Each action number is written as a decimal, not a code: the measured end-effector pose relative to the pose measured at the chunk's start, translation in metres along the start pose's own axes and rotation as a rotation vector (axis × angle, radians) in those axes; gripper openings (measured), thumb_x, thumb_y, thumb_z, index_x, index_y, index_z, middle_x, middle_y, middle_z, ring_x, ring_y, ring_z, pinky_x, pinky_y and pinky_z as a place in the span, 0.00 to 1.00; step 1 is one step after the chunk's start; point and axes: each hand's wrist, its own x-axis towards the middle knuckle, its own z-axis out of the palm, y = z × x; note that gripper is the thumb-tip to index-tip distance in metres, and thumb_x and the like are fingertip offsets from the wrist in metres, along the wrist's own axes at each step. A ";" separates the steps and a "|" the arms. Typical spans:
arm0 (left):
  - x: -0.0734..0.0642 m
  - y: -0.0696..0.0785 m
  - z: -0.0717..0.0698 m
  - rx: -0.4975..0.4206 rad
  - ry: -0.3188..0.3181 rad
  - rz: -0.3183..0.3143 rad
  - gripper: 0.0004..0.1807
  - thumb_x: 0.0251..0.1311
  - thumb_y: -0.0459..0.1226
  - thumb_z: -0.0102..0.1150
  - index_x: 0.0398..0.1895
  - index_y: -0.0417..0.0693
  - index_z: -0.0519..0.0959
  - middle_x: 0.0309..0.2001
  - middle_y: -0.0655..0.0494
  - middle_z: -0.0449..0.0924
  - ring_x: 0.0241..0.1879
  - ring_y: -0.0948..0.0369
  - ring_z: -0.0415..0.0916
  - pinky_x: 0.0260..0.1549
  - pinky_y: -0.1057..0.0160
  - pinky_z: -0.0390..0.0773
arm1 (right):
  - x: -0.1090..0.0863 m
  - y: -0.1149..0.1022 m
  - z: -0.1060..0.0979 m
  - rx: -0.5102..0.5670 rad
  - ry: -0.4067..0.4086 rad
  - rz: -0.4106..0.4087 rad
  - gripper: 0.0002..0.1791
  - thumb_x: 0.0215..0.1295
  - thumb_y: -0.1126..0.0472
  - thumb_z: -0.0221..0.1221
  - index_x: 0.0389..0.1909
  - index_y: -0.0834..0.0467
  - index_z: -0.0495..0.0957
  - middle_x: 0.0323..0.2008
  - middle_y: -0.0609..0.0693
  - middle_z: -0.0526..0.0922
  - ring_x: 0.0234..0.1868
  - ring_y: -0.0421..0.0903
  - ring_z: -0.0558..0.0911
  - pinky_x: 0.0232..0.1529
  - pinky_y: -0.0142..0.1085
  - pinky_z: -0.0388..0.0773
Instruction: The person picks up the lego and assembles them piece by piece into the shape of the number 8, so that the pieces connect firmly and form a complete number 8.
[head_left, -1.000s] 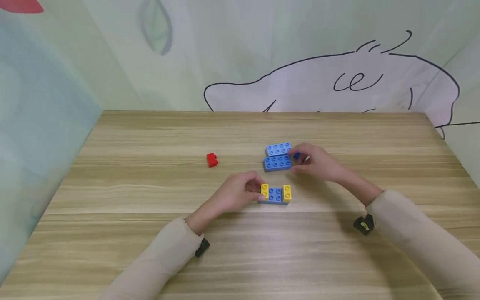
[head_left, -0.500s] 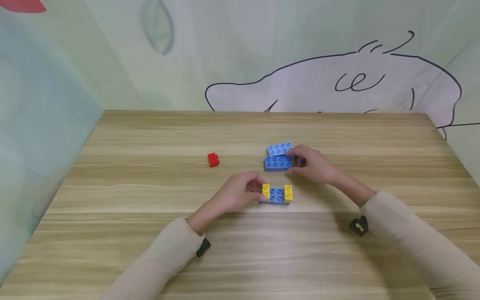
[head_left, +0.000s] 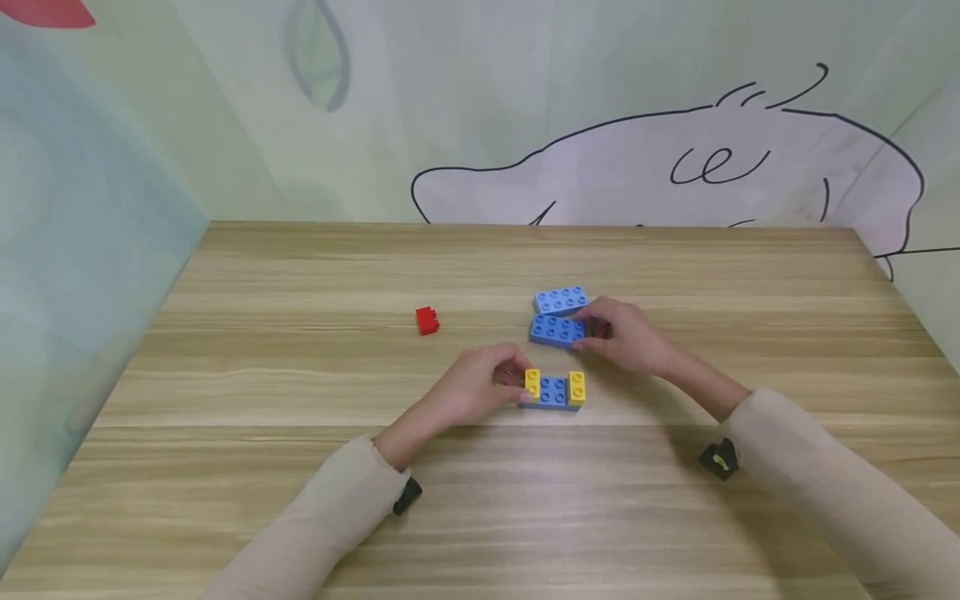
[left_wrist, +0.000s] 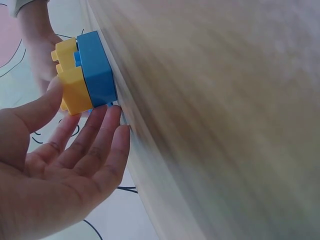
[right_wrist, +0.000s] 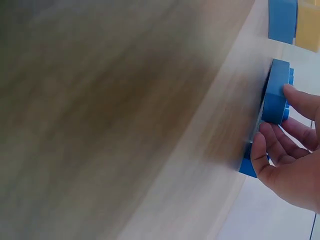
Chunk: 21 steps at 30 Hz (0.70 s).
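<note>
My left hand pinches the left end of a stacked piece, thumb and fingers at a yellow brick. That brick sits on a blue base brick; a second yellow brick tops its right end. Behind it, my right hand pinches the right end of a blue eight-stud brick. The right wrist view has this blue brick tilted between thumb and fingers. Just beyond lies a light blue brick, close to the right fingertips.
A small red brick lies on its side to the left on the wooden table. A darker blue brick shows beneath the right hand in the right wrist view. A wall with a line drawing stands behind the table.
My right hand has come slightly toward me and now grips the blue brick, whose right end has swung nearer, widening its gap from the light blue one. The left hand stays put.
</note>
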 end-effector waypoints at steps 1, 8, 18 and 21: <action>0.000 0.000 0.000 0.001 -0.001 -0.001 0.13 0.53 0.35 0.64 0.42 0.47 0.76 0.38 0.57 0.78 0.38 0.63 0.74 0.40 0.65 0.75 | -0.001 -0.001 -0.001 0.004 0.008 0.000 0.18 0.55 0.66 0.63 0.47 0.67 0.76 0.34 0.54 0.76 0.33 0.47 0.71 0.33 0.36 0.71; 0.000 0.001 0.000 -0.003 0.001 -0.006 0.14 0.53 0.34 0.64 0.43 0.47 0.76 0.38 0.57 0.77 0.39 0.62 0.73 0.40 0.65 0.75 | -0.016 -0.012 -0.016 0.005 0.062 -0.079 0.17 0.54 0.65 0.64 0.45 0.67 0.77 0.34 0.53 0.78 0.34 0.47 0.73 0.36 0.39 0.74; 0.000 0.001 0.000 -0.005 0.008 0.001 0.13 0.52 0.34 0.64 0.42 0.45 0.76 0.38 0.56 0.78 0.38 0.61 0.74 0.39 0.65 0.75 | -0.043 -0.030 -0.023 0.024 0.010 -0.162 0.17 0.53 0.64 0.65 0.46 0.61 0.78 0.35 0.46 0.79 0.35 0.42 0.74 0.35 0.38 0.76; 0.001 0.001 0.000 -0.010 0.008 -0.003 0.13 0.52 0.34 0.64 0.41 0.45 0.76 0.38 0.55 0.78 0.38 0.61 0.75 0.39 0.65 0.76 | -0.048 -0.032 -0.019 0.031 -0.002 -0.192 0.17 0.53 0.64 0.65 0.45 0.60 0.78 0.37 0.45 0.79 0.35 0.41 0.74 0.35 0.39 0.76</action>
